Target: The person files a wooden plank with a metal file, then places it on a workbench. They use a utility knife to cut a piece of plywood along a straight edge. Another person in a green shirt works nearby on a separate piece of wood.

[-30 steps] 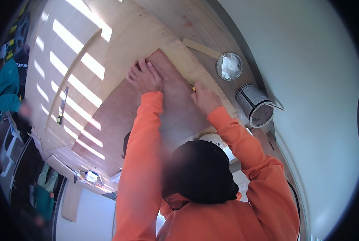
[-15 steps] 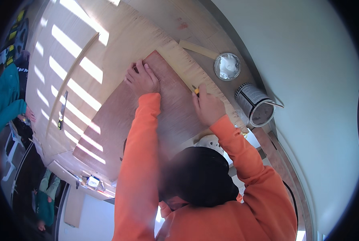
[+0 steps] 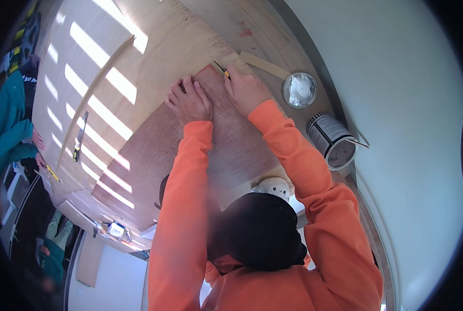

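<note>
A reddish-brown wooden board (image 3: 154,137) lies on a larger pale plywood sheet (image 3: 164,36). My left hand (image 3: 191,102) rests on the board near its far corner, fingers spread and slightly bent, pressing on its surface. In my right hand (image 3: 244,90) is a utility knife (image 3: 226,74) with a yellow-orange handle. Its dark tip lies by the board's far right edge, close to the corner. My grip hides most of the handle, and I cannot tell whether the tip touches the wood.
To the right stand an open paint can (image 3: 331,140) and a round silvery lid (image 3: 299,89), beside a thin wood strip (image 3: 265,63). Leftward lie a long curved strip (image 3: 98,83) and a narrow tool (image 3: 81,136) with a black-and-yellow end. A co-worker's teal sleeve (image 3: 14,140) reaches in.
My right hand has slid the utility knife away from me along the board's right edge to near the far corner. My left hand stays on the board. The view has shifted slightly.
</note>
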`<state>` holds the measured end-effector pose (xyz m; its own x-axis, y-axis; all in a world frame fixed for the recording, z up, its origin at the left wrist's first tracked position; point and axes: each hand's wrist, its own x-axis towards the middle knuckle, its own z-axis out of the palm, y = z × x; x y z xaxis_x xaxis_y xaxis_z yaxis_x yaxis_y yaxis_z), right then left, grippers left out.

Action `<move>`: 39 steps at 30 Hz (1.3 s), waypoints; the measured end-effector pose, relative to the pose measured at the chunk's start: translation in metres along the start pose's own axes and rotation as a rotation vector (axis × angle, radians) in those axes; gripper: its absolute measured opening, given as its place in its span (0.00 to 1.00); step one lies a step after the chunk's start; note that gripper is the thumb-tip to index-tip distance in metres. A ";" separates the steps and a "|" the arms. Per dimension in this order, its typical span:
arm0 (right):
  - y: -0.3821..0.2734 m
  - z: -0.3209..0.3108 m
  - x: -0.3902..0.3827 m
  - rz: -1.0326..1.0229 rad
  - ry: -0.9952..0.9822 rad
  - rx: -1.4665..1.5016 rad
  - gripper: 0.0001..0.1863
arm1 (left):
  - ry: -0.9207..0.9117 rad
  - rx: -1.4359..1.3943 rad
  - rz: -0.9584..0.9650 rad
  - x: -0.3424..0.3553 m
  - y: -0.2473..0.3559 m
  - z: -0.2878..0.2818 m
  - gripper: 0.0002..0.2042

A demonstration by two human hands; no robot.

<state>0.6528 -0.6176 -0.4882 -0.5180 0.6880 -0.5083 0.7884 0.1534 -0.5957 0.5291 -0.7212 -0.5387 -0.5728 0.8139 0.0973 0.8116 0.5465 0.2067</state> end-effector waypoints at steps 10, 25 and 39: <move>-0.004 -0.004 0.002 -0.006 -0.037 -0.051 0.14 | 0.005 0.005 0.004 -0.001 0.000 0.001 0.14; -0.005 -0.004 0.003 0.004 -0.062 -0.033 0.13 | 0.017 -0.002 0.009 -0.001 -0.001 0.002 0.14; -0.013 -0.002 0.007 0.100 -0.072 -0.019 0.13 | 0.012 -0.002 0.005 -0.001 -0.001 0.001 0.14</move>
<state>0.6393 -0.6136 -0.4830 -0.4584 0.6476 -0.6087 0.8431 0.1000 -0.5284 0.5291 -0.7224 -0.5396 -0.5703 0.8140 0.1103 0.8141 0.5423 0.2077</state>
